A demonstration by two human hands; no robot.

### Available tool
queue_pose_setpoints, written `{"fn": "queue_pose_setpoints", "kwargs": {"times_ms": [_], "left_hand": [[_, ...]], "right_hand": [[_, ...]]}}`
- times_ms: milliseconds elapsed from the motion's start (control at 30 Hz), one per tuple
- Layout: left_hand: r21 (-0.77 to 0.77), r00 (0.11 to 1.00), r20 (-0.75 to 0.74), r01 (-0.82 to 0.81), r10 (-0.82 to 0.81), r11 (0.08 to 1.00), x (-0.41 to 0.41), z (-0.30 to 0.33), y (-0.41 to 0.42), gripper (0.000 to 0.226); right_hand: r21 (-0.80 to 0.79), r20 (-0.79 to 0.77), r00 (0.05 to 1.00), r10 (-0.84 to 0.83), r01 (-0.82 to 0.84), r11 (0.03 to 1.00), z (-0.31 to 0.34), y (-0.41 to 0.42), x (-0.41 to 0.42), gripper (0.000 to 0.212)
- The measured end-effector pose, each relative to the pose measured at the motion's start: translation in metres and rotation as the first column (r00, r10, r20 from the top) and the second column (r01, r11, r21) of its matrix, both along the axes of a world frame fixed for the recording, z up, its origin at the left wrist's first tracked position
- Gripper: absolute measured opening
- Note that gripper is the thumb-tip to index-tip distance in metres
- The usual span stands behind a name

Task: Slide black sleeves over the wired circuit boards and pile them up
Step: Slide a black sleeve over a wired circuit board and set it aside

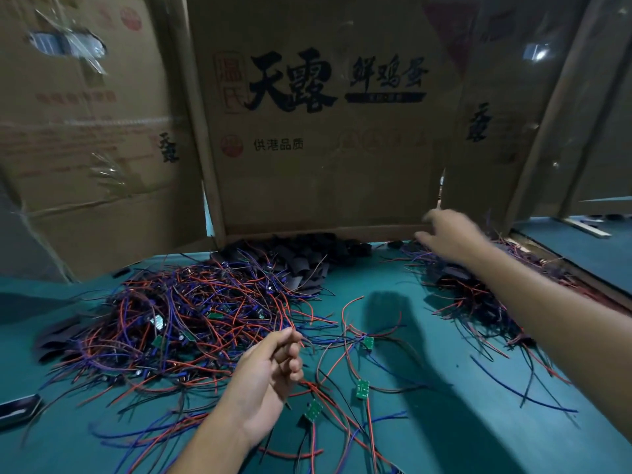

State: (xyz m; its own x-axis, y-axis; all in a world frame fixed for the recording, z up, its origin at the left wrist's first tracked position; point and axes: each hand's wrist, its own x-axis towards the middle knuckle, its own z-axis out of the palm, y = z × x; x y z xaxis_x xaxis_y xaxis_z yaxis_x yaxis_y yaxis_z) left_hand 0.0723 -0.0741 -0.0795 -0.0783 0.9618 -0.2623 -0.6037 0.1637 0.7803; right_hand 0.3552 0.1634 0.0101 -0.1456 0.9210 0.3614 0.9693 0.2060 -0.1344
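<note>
A big tangle of red, blue and black wires with small green circuit boards [171, 323] covers the left half of the green table. Loose bare boards lie nearer me: one [361, 390], another [314, 410], a third [368, 343]. Black sleeves [301, 258] are heaped at the foot of the cardboard box. On the right lies a pile of sleeved boards with wires [478, 292]. My left hand [270, 374] pinches thin wires at the tangle's edge. My right hand [451, 234] is blurred, stretched out over the far end of the right pile, fingers spread.
Cardboard boxes [325, 131] wall off the back and left of the green table [410, 422]. A dark flat object [18, 410] sits at the left edge. A raised ledge [581, 285] borders the right side.
</note>
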Motion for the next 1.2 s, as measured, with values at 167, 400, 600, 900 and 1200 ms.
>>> {"fn": "queue_pose_setpoints", "kwargs": {"times_ms": [167,400,600,900,1200], "left_hand": [[0.015,0.999,-0.007,-0.053,0.053,0.998,-0.004,0.0,0.001,0.024],[0.008,0.996,0.02,-0.084,0.084,0.996,-0.006,-0.005,0.002,0.026],[0.1,0.939,-0.299,-0.148,0.172,0.984,-0.005,-0.005,-0.002,0.017],[0.349,0.149,-0.934,0.182,0.325,0.919,0.025,-0.007,-0.011,0.067],[0.328,0.171,-0.937,0.141,0.304,0.934,-0.032,0.035,-0.014,0.015]], "right_hand": [[-0.277,-0.118,0.974,0.194,-0.22,0.935,-0.045,0.008,-0.133,0.024],[-0.509,-0.575,0.787,-0.223,-0.131,0.851,-0.094,0.03,-0.193,0.037],[-0.388,-0.672,0.691,-0.265,-0.024,0.921,-0.067,-0.004,-0.158,0.027],[-0.223,-0.822,0.559,0.111,-0.494,0.841,-0.069,-0.193,-0.128,0.027],[-0.155,-0.982,0.021,-0.187,-0.657,0.738,-0.078,-0.193,-0.104,0.043]]}}
